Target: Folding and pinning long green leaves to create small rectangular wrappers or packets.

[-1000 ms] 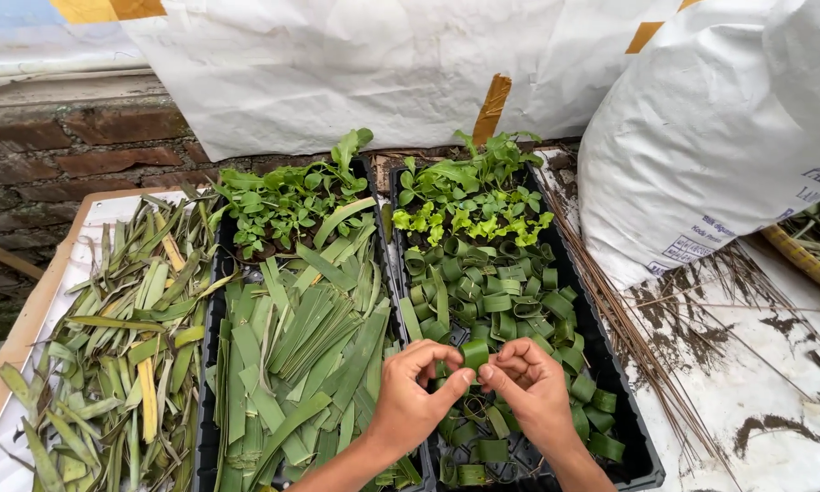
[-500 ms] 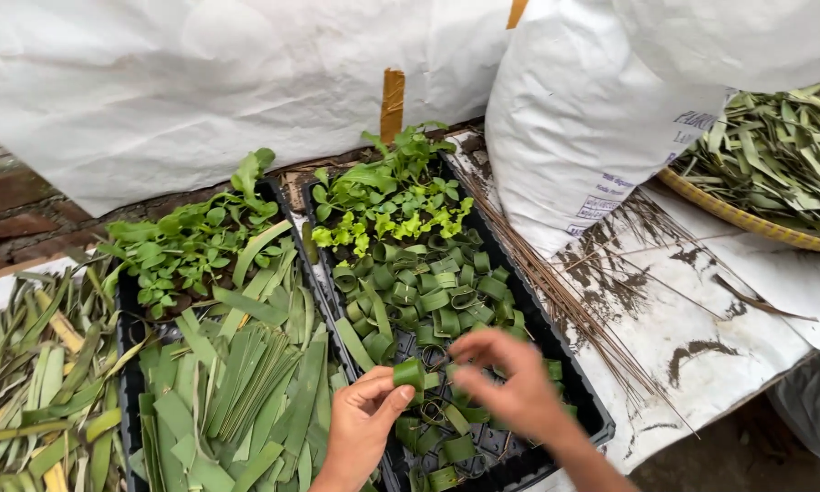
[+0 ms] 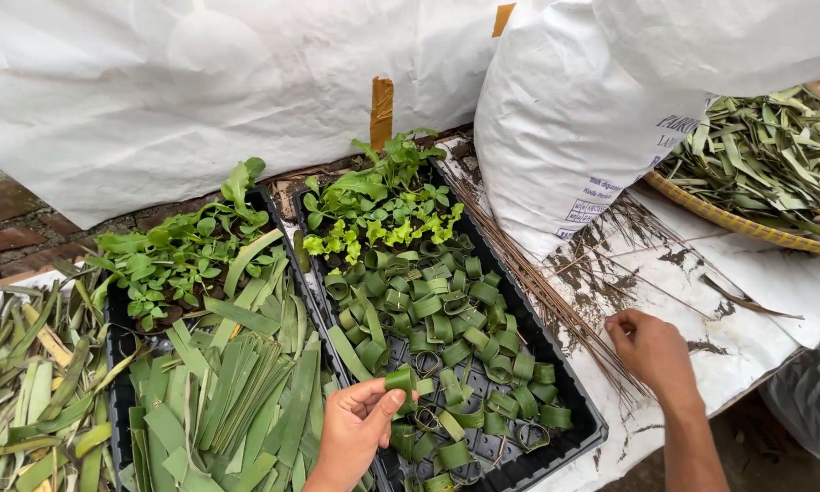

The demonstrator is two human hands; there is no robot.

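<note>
My left hand [image 3: 355,428] pinches a small ring of rolled green leaf [image 3: 399,378] between thumb and fingers, just above the near part of the right black tray [image 3: 569,433]. That tray holds several such leaf rings [image 3: 446,328], with green seedlings [image 3: 378,210] at its far end. My right hand [image 3: 651,351] rests on the white sheet to the right of the tray, fingers curled at the near end of a bundle of thin brown sticks [image 3: 547,301]. Whether it grips a stick, I cannot tell.
A left black tray [image 3: 118,342] carries flat cut leaf strips [image 3: 237,392] and seedlings [image 3: 178,255]. Loose long leaves [image 3: 27,383] lie at far left. A white sack [image 3: 574,118] stands behind the sticks. A woven basket [image 3: 747,223] of leaves sits at right.
The view has swung to the right. My hands were together over the right tray; now the right hand has moved out to the sticks while the left keeps the leaf ring.
</note>
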